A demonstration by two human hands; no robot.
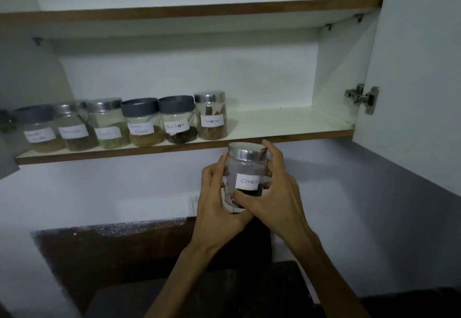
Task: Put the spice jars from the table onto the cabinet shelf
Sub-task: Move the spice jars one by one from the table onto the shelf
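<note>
Both hands (249, 193) raised, fingers curled

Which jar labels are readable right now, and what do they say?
"Cloves": jar held in both hands.
"Black Pepper": dark-lidded jar on the shelf.
"Masala", first word blurred: jar to its left.
Looks like "Cinnamon", smudged: rightmost shelf jar.
Three leftmost jar labels: too blurred to read.

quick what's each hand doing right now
Left hand: closed around the cloves jar, gripping its left side and base.
Right hand: closed on the same jar, fingers over its right side and lid.
</note>
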